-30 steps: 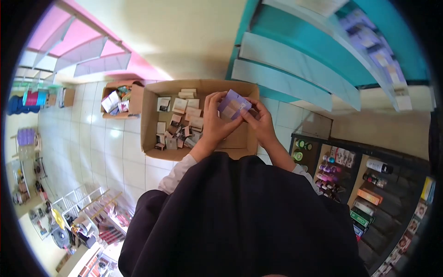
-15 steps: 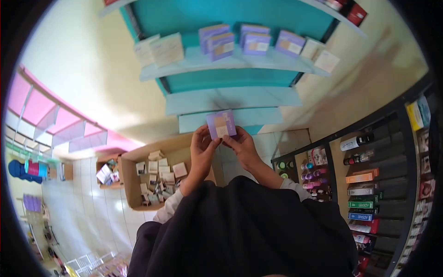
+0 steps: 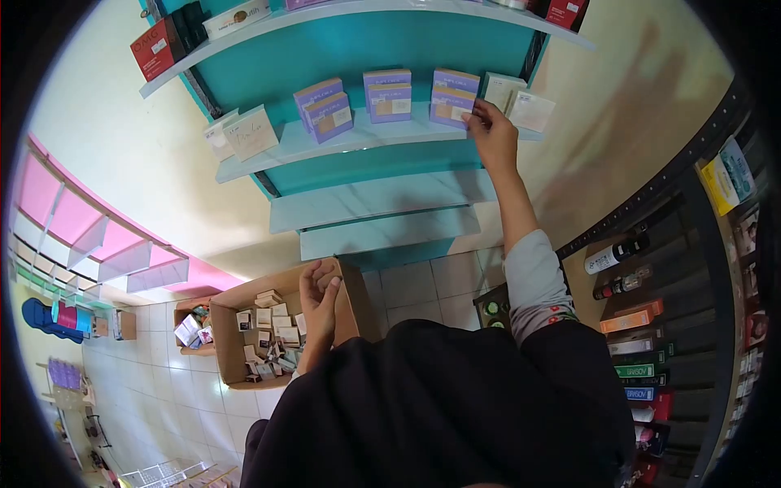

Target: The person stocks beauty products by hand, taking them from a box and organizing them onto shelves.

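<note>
My right hand (image 3: 494, 134) reaches up to the shelf (image 3: 390, 134), thumb and fingers closed on the right edge of a small purple box (image 3: 451, 108). This box stands upright in front of another purple box (image 3: 457, 79). To its left are two more pairs of purple boxes, one pair in the middle (image 3: 390, 104) and one further left (image 3: 329, 116). My left hand (image 3: 320, 297) hangs over the right part of a cardboard carton (image 3: 232, 346), holding nothing, with its fingers loosely bent and apart.
White boxes (image 3: 251, 132) stand at the shelf's left end, and more pale boxes (image 3: 530, 111) at its right. The carton holds several loose small boxes (image 3: 281, 325). Lower shelf boards (image 3: 382, 199) sit below. A dark rack (image 3: 687, 236) with products rises on the right.
The purple box went from both hands up to the shelf with my right hand, in front of the right-hand purple box. My left hand let go and moved left and down.
</note>
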`<state>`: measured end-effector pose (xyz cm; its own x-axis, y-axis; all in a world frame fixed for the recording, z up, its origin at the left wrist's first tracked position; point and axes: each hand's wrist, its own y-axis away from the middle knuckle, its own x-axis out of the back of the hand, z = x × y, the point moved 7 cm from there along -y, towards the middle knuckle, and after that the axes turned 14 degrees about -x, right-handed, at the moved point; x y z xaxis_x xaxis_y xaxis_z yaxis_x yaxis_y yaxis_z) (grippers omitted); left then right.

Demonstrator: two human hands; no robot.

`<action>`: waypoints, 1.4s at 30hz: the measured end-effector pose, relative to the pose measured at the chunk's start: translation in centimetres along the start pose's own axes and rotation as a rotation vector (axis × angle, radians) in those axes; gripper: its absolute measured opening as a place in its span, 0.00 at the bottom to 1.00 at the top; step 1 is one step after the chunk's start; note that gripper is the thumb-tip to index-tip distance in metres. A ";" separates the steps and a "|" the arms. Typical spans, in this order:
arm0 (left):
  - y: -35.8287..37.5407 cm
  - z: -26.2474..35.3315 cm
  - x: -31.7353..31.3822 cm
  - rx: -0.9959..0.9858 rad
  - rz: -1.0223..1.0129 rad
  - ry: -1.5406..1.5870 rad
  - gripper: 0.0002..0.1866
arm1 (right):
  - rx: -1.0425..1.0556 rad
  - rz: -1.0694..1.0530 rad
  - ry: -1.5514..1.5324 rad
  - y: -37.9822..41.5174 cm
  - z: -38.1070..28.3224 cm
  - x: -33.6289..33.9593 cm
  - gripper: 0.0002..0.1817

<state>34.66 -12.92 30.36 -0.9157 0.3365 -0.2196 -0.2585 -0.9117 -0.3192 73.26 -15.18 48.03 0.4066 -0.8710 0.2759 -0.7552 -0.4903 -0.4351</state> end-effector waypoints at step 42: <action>13.6 -8.1 33.4 0.170 0.574 -0.596 0.14 | -0.296 -0.758 0.136 28.9 14.1 -17.4 0.17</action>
<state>3.04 -12.20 11.18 -0.9161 -0.3264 0.2329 0.2970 -0.9426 -0.1527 51.62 -14.59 18.57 0.8089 -0.2868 0.5133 -0.4133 -0.8982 0.1495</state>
